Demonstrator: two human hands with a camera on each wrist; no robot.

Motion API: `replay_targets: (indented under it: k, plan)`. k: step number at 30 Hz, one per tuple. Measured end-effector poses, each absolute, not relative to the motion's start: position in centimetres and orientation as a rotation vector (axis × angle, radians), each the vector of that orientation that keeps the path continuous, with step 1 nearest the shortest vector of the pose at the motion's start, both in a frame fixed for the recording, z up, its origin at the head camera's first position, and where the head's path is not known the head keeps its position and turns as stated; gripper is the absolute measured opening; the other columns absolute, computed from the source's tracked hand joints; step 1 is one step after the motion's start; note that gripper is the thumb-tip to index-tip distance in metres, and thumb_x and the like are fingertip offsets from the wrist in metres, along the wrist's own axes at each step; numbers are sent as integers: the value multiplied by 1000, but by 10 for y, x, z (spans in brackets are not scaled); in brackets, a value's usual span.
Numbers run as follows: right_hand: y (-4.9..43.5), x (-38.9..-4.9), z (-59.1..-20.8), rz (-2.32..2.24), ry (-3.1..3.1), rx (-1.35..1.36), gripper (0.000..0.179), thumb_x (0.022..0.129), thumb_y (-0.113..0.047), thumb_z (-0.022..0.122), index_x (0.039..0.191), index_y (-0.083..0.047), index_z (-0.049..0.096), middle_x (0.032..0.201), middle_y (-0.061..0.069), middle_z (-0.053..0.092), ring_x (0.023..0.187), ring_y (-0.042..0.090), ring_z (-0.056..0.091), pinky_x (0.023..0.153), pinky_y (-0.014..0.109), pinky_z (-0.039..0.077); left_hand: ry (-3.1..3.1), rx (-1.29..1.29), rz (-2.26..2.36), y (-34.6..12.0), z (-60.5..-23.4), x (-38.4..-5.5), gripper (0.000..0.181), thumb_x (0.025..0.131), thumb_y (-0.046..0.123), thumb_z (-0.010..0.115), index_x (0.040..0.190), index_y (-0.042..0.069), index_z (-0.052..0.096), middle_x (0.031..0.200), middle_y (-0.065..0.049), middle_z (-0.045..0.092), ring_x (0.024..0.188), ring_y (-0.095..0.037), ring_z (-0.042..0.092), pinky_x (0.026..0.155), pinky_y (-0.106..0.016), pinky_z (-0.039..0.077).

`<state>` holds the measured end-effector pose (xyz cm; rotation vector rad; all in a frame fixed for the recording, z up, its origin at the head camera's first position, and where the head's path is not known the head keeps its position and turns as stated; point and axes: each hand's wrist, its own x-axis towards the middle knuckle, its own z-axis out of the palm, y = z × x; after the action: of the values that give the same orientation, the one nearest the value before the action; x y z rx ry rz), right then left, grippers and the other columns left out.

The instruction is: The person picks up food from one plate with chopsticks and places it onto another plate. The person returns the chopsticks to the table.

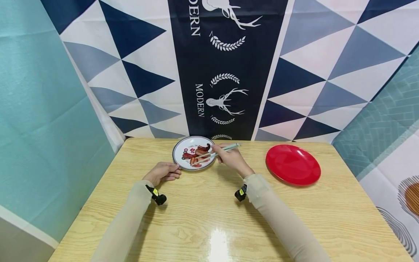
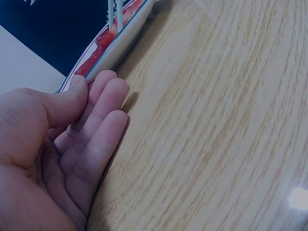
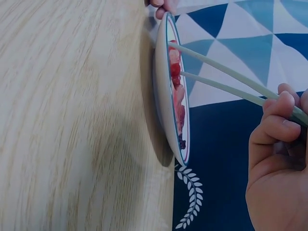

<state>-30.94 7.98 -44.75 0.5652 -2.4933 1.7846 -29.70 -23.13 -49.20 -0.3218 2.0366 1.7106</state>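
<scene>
A white plate (image 1: 193,141) with a dark rim stands at the back of the table, bearing several red-brown pieces of food (image 3: 175,70) that look like sausage or meat. My left hand (image 1: 163,171) pinches the plate's near left rim, thumb on top and fingers below, as the left wrist view shows. From the right, my right hand (image 1: 230,158) grips a pair of pale green chopsticks (image 1: 231,147). Their tips reach down to the food on the plate, slightly spread apart in the right wrist view.
A red plate (image 1: 292,164) lies farther right on the wooden table (image 1: 203,203). Patterned cloth (image 1: 226,72) hangs right behind the table's back edge, and a teal panel (image 1: 49,109) stands along the left side.
</scene>
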Motion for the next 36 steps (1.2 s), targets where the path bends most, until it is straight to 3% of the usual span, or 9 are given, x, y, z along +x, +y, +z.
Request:
replay_targets:
  k: [7, 14, 23, 31, 36]
  plan:
    - [73, -309, -449, 1840, -2485, 556, 38, 104, -40, 62, 97, -6, 77, 63, 11, 57, 51, 9, 45, 44, 19, 28, 2028, -304, 1716, -233, -492, -297, 33, 106, 23, 60, 125, -3, 69, 87, 1, 78, 74, -7, 73, 69, -21, 63]
    - [67, -308, -451, 1885, -2495, 556, 38, 104, -39, 63, 98, -4, 77, 68, 23, 59, 52, 8, 47, 44, 19, 30, 2022, -289, 1717, -233, -491, -295, 33, 106, 23, 60, 125, -3, 69, 87, 1, 78, 74, -7, 74, 69, -21, 63]
    - [62, -307, -454, 1871, -2485, 562, 35, 104, -36, 63, 98, -4, 76, 64, 9, 59, 54, 7, 50, 45, 18, 32, 2018, -282, 1719, -233, -492, -296, 33, 107, 24, 59, 125, -3, 68, 87, 1, 77, 74, -7, 73, 69, -21, 63]
    - [59, -307, -456, 1837, -2492, 578, 37, 104, -39, 62, 96, -7, 78, 68, 21, 63, 54, 8, 51, 47, 18, 33, 2014, -274, 1715, -234, -494, -297, 34, 107, 24, 59, 125, -3, 69, 88, 1, 78, 75, -8, 74, 70, -22, 63]
    - [58, -307, -456, 1805, -2503, 579, 37, 103, -42, 62, 95, -10, 79, 67, 21, 63, 53, 8, 50, 46, 19, 33, 2014, -282, 1717, -234, -494, -298, 34, 107, 25, 59, 125, -3, 68, 88, 0, 78, 75, -8, 74, 71, -22, 63]
